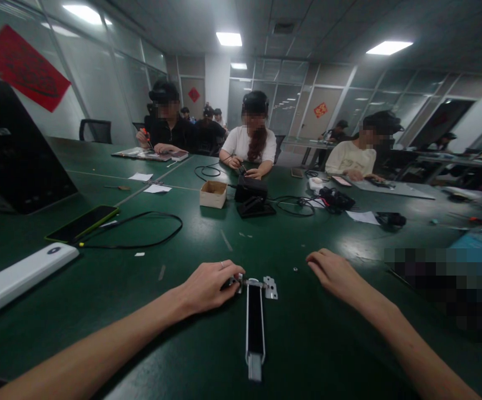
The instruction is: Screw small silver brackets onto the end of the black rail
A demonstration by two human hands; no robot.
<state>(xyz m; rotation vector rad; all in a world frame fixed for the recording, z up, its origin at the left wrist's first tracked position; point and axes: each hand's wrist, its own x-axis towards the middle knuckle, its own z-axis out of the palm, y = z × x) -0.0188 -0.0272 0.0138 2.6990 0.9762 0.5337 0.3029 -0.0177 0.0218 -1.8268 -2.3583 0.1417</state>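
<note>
My left hand (214, 283) is closed in a pinch on the left metal bracket (241, 282) of a long, narrow black-and-silver device. The device (255, 322) lies on the green table, its long side pointing toward me. A matching bracket plate with holes (270, 288) sticks out on its right, and a silver tab (255, 368) forms its near end. My right hand (335, 272) is apart from the device, low over the table, with fingers loosely bent and nothing visible in them. Just left of it lies a small nut (295, 269).
A white bar-shaped case (24, 280), a green-edged phone (83, 223) and a black cable (157, 243) lie on the left. Ahead stand a small open box (213, 195) and a black stand (254, 200). A dark monitor (11, 150) is far left. Several people sit across the table.
</note>
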